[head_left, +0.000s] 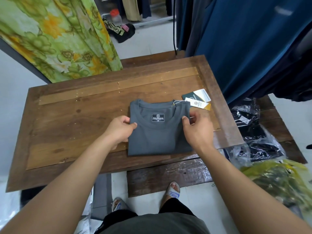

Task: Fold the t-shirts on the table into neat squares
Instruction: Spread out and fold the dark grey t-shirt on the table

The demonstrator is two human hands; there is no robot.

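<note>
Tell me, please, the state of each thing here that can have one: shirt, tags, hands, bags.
grey t-shirt: folded to a near square, collar label up, flat on the wooden table.
hang tags: tied to the collar by a string, lying beside the shirt.
left hand: pinches the shirt's left edge.
right hand: pinches the shirt's right edge.
plastic bags: crumpled, dark clothes inside, at the table's right end.

One grey t-shirt point(158, 137), folded to a near-square, lies flat on the wooden table point(76, 124). It spans the gap between both grips: left hand point(119, 130) pinches its left edge, right hand point(198, 130) its right edge. Collar lies beyond the grips, dark neck label point(158, 117) showing between them. Hang tags point(197, 100) on a string rest just past the right grip.
</note>
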